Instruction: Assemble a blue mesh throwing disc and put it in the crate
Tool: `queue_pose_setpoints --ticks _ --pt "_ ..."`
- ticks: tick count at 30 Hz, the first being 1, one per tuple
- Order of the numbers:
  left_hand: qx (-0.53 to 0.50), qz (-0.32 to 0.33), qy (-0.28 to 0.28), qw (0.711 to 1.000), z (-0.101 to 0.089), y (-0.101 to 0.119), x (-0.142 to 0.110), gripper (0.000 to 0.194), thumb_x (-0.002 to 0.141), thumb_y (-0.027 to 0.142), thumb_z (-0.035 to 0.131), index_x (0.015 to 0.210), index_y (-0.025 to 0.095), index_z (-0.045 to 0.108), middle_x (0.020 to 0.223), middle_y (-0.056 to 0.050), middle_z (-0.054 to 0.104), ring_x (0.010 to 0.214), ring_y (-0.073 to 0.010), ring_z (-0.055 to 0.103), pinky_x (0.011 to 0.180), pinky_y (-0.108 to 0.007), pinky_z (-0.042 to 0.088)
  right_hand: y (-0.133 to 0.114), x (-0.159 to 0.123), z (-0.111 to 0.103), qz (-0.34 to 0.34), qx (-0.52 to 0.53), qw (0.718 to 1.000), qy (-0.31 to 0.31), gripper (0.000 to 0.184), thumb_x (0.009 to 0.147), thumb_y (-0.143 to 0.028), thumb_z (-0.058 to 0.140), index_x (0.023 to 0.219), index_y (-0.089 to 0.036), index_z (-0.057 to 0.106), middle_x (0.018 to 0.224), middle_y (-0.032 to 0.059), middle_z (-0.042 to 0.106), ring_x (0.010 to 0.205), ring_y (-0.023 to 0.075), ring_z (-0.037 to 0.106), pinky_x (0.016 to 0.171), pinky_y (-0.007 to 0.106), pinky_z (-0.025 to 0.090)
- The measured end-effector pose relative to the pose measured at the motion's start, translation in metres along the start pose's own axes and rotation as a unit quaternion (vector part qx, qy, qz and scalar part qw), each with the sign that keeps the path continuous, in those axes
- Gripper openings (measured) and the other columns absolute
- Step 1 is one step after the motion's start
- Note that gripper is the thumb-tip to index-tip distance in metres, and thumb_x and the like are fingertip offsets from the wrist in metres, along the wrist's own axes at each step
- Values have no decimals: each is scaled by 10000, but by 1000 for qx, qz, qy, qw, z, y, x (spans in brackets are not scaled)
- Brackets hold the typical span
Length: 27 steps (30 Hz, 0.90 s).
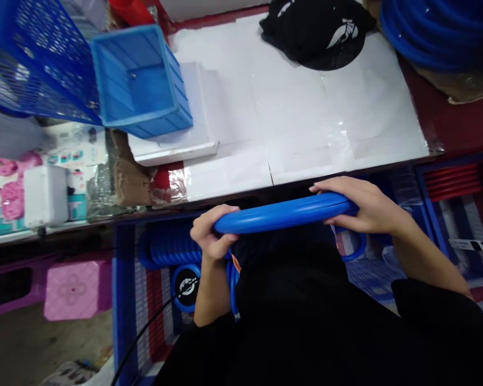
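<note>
A glossy blue plastic ring (282,213) is held edge-on in front of my body, just below the table's front edge. My left hand (212,231) is closed around its left end, thumb below and fingers above. Around the right end my right hand (360,205) is wrapped, with its thumb and fingers on either side. The ring's far side and any opening through it are hidden from this angle. Below my left hand lies a row of similar blue rings (171,246), stacked side by side in a crate.
White sheets cover the table (290,118). On it are a black cap (317,32), a light-blue bin (140,80) on a white box (185,150), and stacked blue rings (443,32). A blue basket (44,59) stands left; a pink stool (72,289) is on the floor.
</note>
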<state>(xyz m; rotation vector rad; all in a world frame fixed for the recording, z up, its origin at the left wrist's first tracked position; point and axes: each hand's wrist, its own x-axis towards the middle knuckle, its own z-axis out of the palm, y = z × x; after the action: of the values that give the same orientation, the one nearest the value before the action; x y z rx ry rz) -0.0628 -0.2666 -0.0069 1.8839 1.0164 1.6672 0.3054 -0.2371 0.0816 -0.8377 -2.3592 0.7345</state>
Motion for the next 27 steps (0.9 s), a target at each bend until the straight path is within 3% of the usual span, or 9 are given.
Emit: queue_pose_setpoints --ticks 2,5,8,14,22,27 --pt "-73 0 22 997 -12 -13 -4 462 1001 665 814 1259 285 860 860 -42 841 703 -242 778 626 -349 631 5 -9 1 -6 23 999 24 610 1101 -423 806 1674 -309 630 1398 99 864 1243 316 855 1102 459 698" --pt "-107 -33 -21 993 -21 -19 -4 483 987 647 825 1288 271 859 982 -98 875 887 -303 825 801 -455 690 4 -15 12 -19 22 998 59 554 1120 -442 789 1640 -304 656 1311 91 887 1168 293 879 1042 422 724" --pt "-79 -50 -89 992 -20 -4 5 569 985 639 867 1385 236 835 1106 -138 884 978 -323 853 859 -461 697 -2 -10 23 -36 -11 997 60 559 1112 -473 804 1618 -275 670 1288 96 894 1130 285 895 1004 391 738" --pt "-4 17 -248 969 -1 33 31 550 1005 556 918 1412 200 816 1144 -131 896 1007 -266 873 890 -362 693 -11 0 26 -101 -58 993 29 571 1120 -406 805 1622 -188 642 1307 146 891 1122 299 902 981 403 751" --pt "22 38 -260 965 6 49 41 517 1084 493 838 1507 208 751 1236 -123 909 1071 -263 907 906 -325 706 -19 -3 23 -47 -32 998 7 568 1114 -459 800 1629 -269 654 1321 110 889 1089 311 895 937 435 742" --pt "66 53 -260 962 13 53 37 393 1097 350 805 1452 184 775 1229 -129 905 1055 -266 903 924 -333 716 -22 3 25 -51 -47 997 25 467 1118 -338 788 1570 -285 687 1273 66 902 1020 287 876 1005 494 685"
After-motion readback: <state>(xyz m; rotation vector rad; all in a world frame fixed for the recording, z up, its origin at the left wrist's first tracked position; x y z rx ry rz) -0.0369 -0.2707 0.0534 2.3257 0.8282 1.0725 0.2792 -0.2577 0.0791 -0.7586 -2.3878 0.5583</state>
